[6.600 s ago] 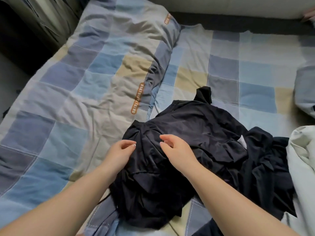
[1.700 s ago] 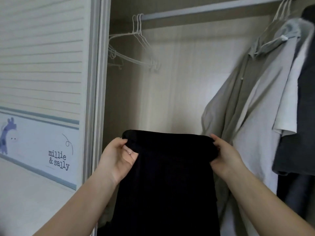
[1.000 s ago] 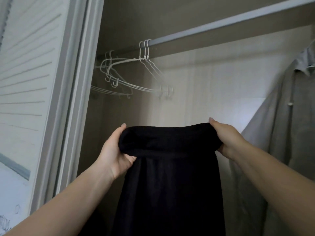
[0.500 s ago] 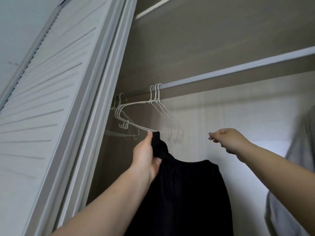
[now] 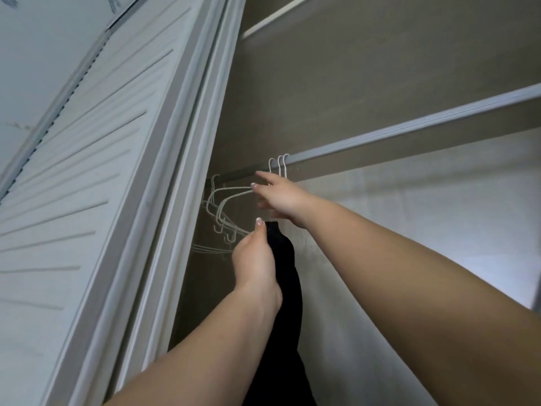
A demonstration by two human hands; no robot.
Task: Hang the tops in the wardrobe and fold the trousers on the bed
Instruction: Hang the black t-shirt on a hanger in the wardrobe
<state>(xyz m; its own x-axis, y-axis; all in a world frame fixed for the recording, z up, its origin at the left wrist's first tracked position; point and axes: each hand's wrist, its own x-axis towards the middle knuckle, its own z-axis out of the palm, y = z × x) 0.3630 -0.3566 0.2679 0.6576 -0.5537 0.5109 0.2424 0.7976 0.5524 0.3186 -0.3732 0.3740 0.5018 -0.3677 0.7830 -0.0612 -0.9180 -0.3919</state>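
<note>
My left hand (image 5: 257, 256) grips the black top (image 5: 288, 288) by its bunched upper edge, just below the wardrobe rail (image 5: 409, 131); the rest hangs limp past my forearm. My right hand (image 5: 279, 196) reaches for the white wire hangers (image 5: 225, 206), fingers loosely spread, touching one but not yet closed on it. The fabric looks light, soft and floppy, so I judge it best held at the shoulders or neckline. The thin hangers probably tangle and swing easily; I'd take one by its neck.
</note>
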